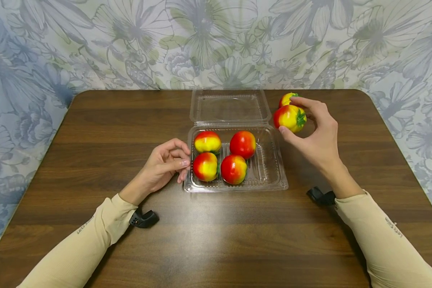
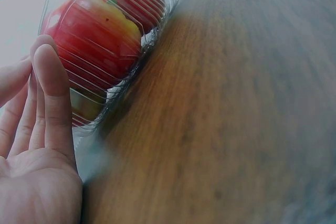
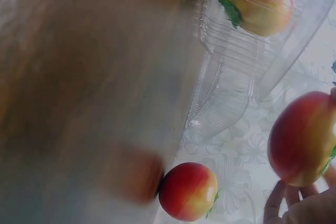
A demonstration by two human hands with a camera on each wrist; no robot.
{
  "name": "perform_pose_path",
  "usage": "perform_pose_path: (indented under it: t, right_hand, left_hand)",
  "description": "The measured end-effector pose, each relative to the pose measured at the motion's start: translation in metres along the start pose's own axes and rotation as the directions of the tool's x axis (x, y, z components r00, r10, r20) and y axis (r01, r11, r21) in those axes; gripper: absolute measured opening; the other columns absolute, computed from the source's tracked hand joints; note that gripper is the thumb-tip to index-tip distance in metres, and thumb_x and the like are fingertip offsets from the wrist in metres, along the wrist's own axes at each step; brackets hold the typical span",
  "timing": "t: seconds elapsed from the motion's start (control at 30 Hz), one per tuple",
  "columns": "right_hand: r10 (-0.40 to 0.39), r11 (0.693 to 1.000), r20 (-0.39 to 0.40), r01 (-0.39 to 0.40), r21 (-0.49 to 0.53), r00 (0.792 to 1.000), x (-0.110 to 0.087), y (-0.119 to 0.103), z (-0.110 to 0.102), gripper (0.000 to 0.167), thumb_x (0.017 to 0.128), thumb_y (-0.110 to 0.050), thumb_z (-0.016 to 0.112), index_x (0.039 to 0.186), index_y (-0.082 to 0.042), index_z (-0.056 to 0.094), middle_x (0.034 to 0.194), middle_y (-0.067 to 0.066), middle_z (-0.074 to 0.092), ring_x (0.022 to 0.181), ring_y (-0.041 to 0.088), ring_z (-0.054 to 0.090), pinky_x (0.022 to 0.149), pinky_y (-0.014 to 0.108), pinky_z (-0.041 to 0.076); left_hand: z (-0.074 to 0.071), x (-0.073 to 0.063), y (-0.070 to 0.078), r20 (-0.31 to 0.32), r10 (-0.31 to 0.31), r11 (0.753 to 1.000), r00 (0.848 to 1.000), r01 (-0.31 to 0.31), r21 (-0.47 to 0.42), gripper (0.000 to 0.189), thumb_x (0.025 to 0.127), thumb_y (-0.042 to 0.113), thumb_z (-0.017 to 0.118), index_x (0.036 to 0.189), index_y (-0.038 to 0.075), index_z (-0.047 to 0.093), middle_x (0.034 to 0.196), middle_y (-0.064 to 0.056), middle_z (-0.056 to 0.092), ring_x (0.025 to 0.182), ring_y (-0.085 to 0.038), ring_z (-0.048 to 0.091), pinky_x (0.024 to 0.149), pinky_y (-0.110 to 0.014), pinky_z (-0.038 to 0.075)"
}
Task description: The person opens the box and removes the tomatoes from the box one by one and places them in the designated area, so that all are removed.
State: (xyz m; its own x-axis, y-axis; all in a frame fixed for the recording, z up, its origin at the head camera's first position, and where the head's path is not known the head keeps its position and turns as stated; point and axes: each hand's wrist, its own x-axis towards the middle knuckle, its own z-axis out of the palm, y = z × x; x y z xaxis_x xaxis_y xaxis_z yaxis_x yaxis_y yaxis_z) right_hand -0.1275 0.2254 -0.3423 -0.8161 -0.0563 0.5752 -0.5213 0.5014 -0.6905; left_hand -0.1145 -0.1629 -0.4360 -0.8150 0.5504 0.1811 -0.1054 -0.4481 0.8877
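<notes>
My right hand [image 1: 320, 134] grips a red-and-yellow fruit [image 1: 287, 118] with a green leafy top between thumb and fingers, to the right of a clear plastic container [image 1: 270, 160]. In the right wrist view the held fruit [image 3: 302, 140] is raised above the table. Several similar fruits sit inside the container, among them a mostly red one [image 1: 243, 144] and a front-left one [image 1: 205, 167]. At the container's left side, my left hand [image 1: 165, 164] pinches its rim with thumb and fingertips. The left wrist view shows those fingers [image 2: 52, 93] against the ribbed wall.
Behind the held fruit, another red-and-yellow fruit [image 1: 286, 98] lies on the wooden table [image 1: 137, 116], partly hidden by it. The container's lid [image 1: 230, 106] is folded back toward the flower-patterned wall [image 1: 205, 44]. Fruits fill the container's left and middle; bare plastic shows at its right.
</notes>
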Motion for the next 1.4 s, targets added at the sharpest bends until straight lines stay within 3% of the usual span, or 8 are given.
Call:
perform_pose_path:
  t: [0.17,0.47,0.63,0.93,1.13,1.4]
  right_hand:
    - [0.085,0.996,-0.049,-0.086,-0.012,0.995,0.002,0.004,-0.004,0.058,0.079,-0.004,0.083,0.131,0.006,0.060,0.129,0.018,0.066,0.119,0.010,0.059,0.098,0.016,0.051]
    - [0.091,0.991,-0.123,-0.102,-0.086,0.988,0.006,0.034,-0.017,0.055,0.080,-0.011,0.085,0.131,-0.003,0.066,0.128,0.006,0.068,0.117,0.007,0.056,0.089,0.015,0.048]
    - [0.088,0.989,-0.158,-0.106,-0.108,0.984,0.009,0.047,-0.025,0.054,0.080,-0.011,0.085,0.130,-0.003,0.069,0.126,0.003,0.067,0.117,0.006,0.053,0.092,0.015,0.047]
    - [0.110,0.976,-0.197,-0.143,-0.165,0.974,0.013,0.070,-0.040,0.054,0.078,-0.016,0.087,0.130,-0.015,0.073,0.123,-0.018,0.062,0.112,0.003,0.056,0.092,0.015,0.047]
    - [0.149,0.965,-0.208,-0.188,-0.182,0.967,0.015,0.069,-0.043,0.053,0.080,-0.014,0.085,0.131,-0.012,0.072,0.121,-0.020,0.059,0.112,0.000,0.054,0.092,0.014,0.046]
    - [0.210,0.948,-0.216,-0.253,-0.195,0.953,0.020,0.085,-0.048,0.054,0.082,-0.015,0.085,0.134,-0.015,0.070,0.131,-0.007,0.063,0.115,0.002,0.055,0.093,0.015,0.047]
  left_hand:
    - [-0.001,0.000,-0.002,0.008,0.006,1.000,1.000,-0.006,-0.008,0.024,0.098,-0.020,0.050,0.115,-0.003,0.056,0.085,-0.015,0.073,0.057,-0.022,0.064,0.051,-0.028,0.057]
    - [0.000,0.001,-0.002,0.004,-0.001,1.000,1.000,0.001,-0.016,0.024,0.098,-0.019,0.051,0.115,-0.003,0.056,0.085,-0.014,0.073,0.056,-0.022,0.064,0.050,-0.027,0.057]
    - [0.000,0.002,-0.003,0.023,0.016,1.000,1.000,-0.015,-0.021,0.024,0.099,-0.019,0.050,0.116,-0.004,0.056,0.087,-0.014,0.073,0.057,-0.021,0.064,0.050,-0.028,0.056]
    - [0.000,0.003,-0.003,0.032,0.023,0.999,0.999,-0.022,-0.023,0.025,0.099,-0.019,0.050,0.117,-0.003,0.057,0.087,-0.014,0.074,0.058,-0.022,0.064,0.050,-0.028,0.056]
    - [0.000,0.002,-0.002,0.016,0.008,1.000,1.000,-0.008,-0.019,0.026,0.099,-0.020,0.049,0.116,-0.003,0.057,0.086,-0.014,0.073,0.057,-0.022,0.063,0.051,-0.028,0.057]
    - [-0.002,0.000,0.000,0.024,0.016,1.000,1.000,-0.016,-0.006,0.026,0.099,-0.020,0.050,0.116,-0.002,0.057,0.086,-0.014,0.073,0.057,-0.023,0.063,0.052,-0.028,0.057]
